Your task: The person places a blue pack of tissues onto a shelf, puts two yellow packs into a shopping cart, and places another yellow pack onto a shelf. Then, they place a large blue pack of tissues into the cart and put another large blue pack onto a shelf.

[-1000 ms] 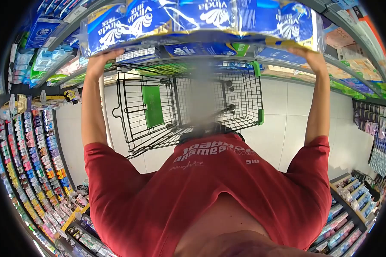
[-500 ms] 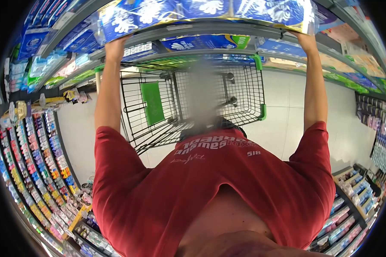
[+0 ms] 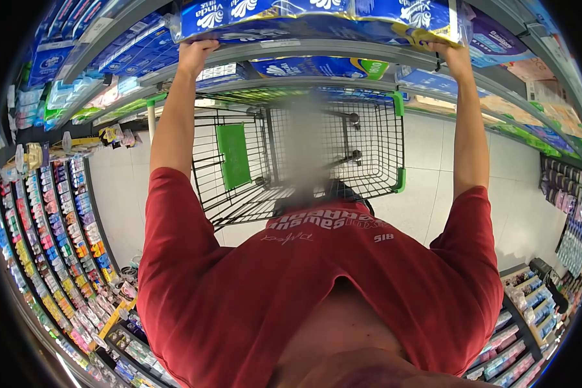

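A long blue Vinda tissue pack [image 3: 323,27] in clear plastic wrap spans the top of the view, raised at the shelf in front of me. My left hand [image 3: 198,54] grips its lower left end, fingers curled at the underside. At the lower right end my right hand [image 3: 451,57] holds it, with the fingers partly hidden by the pack. Below the pack, a black wire shopping cart [image 3: 375,145] with green corners stands between my arms and the shelves. Its child-seat panel [image 3: 233,156] is green.
More blue tissue packs [image 3: 317,66] lie on the lower shelf, and a purple pack [image 3: 495,40] sits to the right. Racks of small colourful goods [image 3: 48,226] line the left side. Further displays [image 3: 530,297] stand behind me at right. Pale floor tiles [image 3: 427,155] surround the cart.
The tissue pack has tilted, so more of its underside shows. My left hand has shifted right and up, its fingers now visible. The cart appears slightly further right in view.
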A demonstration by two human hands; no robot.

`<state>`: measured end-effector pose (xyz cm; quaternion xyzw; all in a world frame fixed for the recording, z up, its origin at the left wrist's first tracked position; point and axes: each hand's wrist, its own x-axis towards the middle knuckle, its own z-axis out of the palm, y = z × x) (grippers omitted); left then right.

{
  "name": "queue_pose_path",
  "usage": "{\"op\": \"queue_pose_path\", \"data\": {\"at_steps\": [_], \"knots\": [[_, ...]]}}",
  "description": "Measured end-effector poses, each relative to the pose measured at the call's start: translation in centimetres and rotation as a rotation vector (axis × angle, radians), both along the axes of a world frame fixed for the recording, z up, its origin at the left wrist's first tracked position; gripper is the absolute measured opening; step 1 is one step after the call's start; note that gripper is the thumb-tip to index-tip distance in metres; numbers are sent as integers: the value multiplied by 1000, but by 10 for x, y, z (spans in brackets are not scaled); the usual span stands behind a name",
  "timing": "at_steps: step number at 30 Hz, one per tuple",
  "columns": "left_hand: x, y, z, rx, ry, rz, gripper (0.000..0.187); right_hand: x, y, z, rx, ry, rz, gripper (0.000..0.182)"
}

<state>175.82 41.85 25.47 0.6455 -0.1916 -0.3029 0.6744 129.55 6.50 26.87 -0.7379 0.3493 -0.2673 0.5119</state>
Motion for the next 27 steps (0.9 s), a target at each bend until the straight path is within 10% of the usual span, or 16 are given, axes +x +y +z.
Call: {"op": "queue_pose_path", "data": {"at_steps": [12, 16, 20, 27], "knots": [[-33, -31, 1, 210, -229, 198, 53, 39, -9, -73, -298, -25, -397, 74], [-21, -30, -12, 114, -216, 181, 51, 55, 10, -40, -383, 94, -465, 63], [-13, -27, -22, 119, -271, 167, 51, 65, 13, -35, -180, -285, -329, 45], [-5, -17, -46, 264, -330, 125, 62, 49, 0, -59, -277, 74, -126, 63]]}}
